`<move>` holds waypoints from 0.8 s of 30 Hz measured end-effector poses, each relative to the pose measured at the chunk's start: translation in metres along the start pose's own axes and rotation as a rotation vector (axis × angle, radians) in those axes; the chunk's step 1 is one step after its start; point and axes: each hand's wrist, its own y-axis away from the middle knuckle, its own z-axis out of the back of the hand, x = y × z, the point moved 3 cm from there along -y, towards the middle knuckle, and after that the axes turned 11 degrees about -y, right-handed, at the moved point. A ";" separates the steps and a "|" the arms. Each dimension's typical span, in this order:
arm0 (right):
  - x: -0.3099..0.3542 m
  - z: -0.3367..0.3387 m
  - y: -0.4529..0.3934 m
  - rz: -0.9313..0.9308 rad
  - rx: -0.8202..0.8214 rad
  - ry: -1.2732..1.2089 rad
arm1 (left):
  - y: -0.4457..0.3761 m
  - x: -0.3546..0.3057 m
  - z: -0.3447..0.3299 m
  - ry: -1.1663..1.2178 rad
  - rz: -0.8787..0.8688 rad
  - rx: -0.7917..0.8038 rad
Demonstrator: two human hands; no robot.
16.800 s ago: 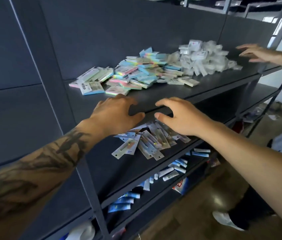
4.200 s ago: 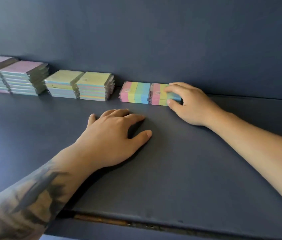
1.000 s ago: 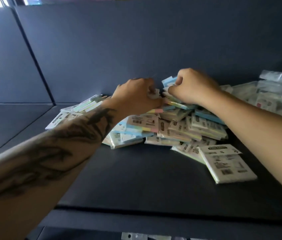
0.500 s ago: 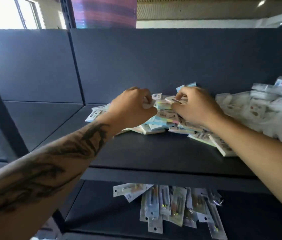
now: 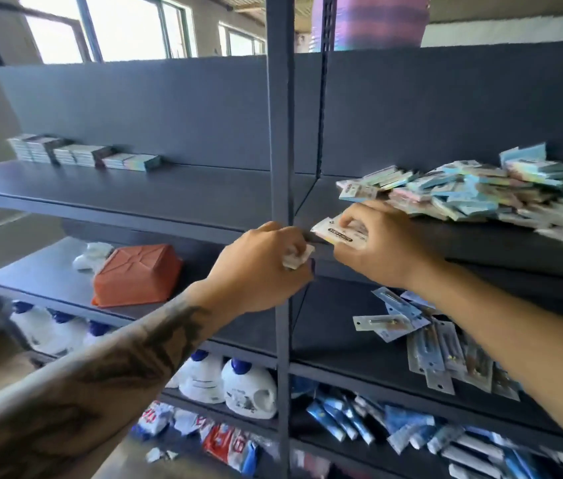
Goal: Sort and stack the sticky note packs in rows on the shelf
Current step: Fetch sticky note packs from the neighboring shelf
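Both hands have left the loose heap, the right hand pinching a white pack, the left hand gripping another pack, heading for the stacked rows.

The right hand is gripping a sticky note pack. The left hand is pinching a white scrap beside the shelf post.

Dark label strip on pack pinched in right hand: lettering blurred, unreadable. Red-and-white packets, bottom shelf: large print, not legible.
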 end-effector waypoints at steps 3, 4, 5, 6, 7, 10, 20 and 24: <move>0.044 -0.046 -0.012 0.075 0.082 -0.007 | 0.033 0.057 0.011 -0.041 0.091 -0.007; 0.057 -0.061 -0.018 0.098 0.107 -0.022 | 0.043 0.077 0.015 -0.053 0.126 -0.004; 0.070 -0.077 -0.025 0.112 0.130 -0.039 | 0.052 0.097 0.019 -0.069 0.161 -0.009; 0.084 -0.093 -0.033 0.130 0.153 -0.058 | 0.062 0.117 0.023 -0.086 0.199 -0.024; 0.098 -0.109 -0.040 0.150 0.174 -0.076 | 0.071 0.137 0.027 -0.101 0.238 -0.046; 0.137 -0.162 -0.069 0.220 0.216 -0.112 | 0.097 0.196 0.038 -0.107 0.371 -0.052; 0.278 -0.339 -0.203 0.489 0.346 -0.296 | 0.151 0.388 0.103 -0.259 0.742 -0.131; 0.311 -0.388 -0.257 0.566 0.418 -0.337 | 0.146 0.445 0.127 -0.312 0.821 -0.126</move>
